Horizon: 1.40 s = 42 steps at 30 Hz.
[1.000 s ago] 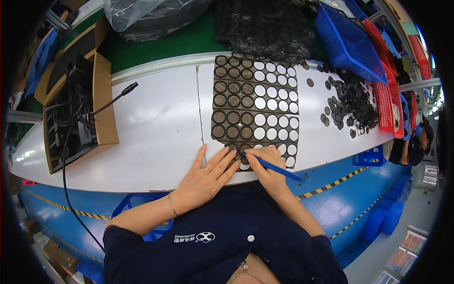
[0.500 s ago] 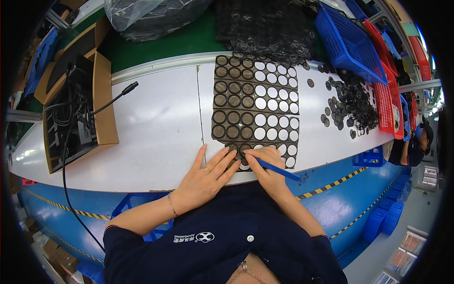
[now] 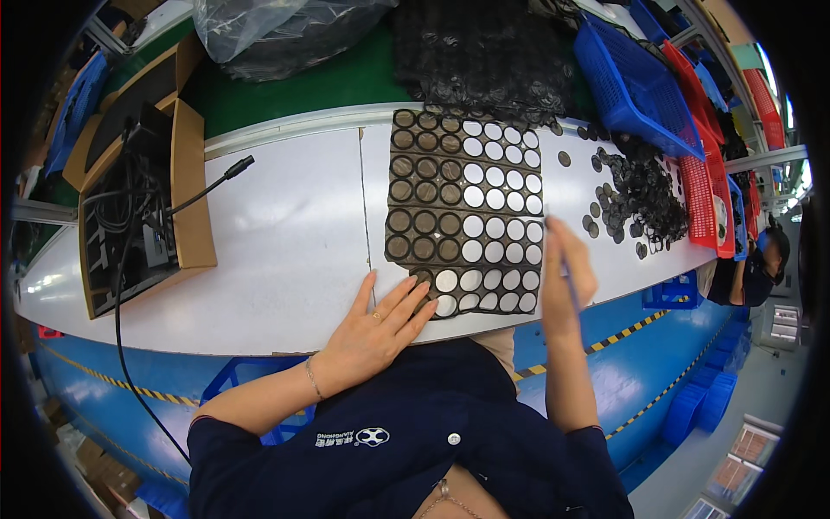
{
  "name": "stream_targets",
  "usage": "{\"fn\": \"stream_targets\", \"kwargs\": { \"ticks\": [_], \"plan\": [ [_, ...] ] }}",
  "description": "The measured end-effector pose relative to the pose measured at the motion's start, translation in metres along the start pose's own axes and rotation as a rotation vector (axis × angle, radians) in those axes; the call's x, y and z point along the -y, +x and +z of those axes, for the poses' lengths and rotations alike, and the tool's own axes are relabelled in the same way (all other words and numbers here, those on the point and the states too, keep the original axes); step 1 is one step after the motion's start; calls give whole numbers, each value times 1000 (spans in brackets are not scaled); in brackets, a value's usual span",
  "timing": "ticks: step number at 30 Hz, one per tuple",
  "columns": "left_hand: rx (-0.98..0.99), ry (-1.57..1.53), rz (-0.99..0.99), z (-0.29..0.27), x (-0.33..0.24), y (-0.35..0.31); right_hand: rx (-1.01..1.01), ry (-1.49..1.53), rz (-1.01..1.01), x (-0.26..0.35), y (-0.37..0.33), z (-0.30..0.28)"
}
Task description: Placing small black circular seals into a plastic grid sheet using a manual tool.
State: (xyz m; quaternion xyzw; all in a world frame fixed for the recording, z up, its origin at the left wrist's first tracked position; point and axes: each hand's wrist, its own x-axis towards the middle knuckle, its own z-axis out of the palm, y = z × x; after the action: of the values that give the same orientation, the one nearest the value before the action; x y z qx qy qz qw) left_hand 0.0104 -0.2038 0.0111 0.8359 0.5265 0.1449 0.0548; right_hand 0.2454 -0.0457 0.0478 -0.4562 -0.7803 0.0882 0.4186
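Observation:
Dark sheets [image 3: 462, 208] lie on the white table in front of me, bearing rows of black rings [image 3: 424, 192] on the left and white round discs [image 3: 493, 227] on the right. On the nearest strip, white discs reach almost to my fingers. My left hand [image 3: 372, 333] rests flat with fingers stretched, its fingertips at the lower left end of that strip. Just off the sheets' right edge is my right hand [image 3: 568, 272], blurred by motion and closed round a slim blue pen-like tool [image 3: 571, 284]. Whether its tip carries anything cannot be made out.
Loose dark discs [image 3: 644, 195] are heaped on the right, beside a red basket [image 3: 705, 199] and a blue basket [image 3: 635, 86]. Black sheets [image 3: 484, 60] are piled at the back. A cardboard box [image 3: 194, 190] with cables stands left. Another person [image 3: 765, 259] is at far right.
My right hand has lifted off the nearest strip and swung right with the blue tool, uncovering white discs. The left hand stays in place. The sheets sit slightly lower in the picture.

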Motion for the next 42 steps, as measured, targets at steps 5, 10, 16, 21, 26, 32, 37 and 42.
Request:
{"fn": "stream_targets", "kwargs": {
  "ticks": [5, 10, 16, 21, 26, 32, 37, 42],
  "plan": [
    [27, 32, 12, -3, -2, 1, -302, 574, 414, -77, 92, -63],
    [28, 14, 32, -7, 1, 6, -11, 210, 682, -157, 102, -83],
    [43, -3, 31, -11, -2, 6, -35, 254, 677, -177, 99, -65],
    [-18, -221, -25, -14, 3, 9, -32, 594, 630, -112, 77, -31],
    [-156, -138, -94, -5, 19, 26, 367, 461, 203, 10, 0, 27],
    [-67, -66, -145, 3, 26, 37, 398, 435, 232, 30, -22, 50],
    [-84, -76, -143, 4, 27, 37, 358, 339, 165, 27, -30, 54],
    [-77, -82, -138, 3, 26, 37, 365, 341, 172, 27, -31, 54]
  ]
}}
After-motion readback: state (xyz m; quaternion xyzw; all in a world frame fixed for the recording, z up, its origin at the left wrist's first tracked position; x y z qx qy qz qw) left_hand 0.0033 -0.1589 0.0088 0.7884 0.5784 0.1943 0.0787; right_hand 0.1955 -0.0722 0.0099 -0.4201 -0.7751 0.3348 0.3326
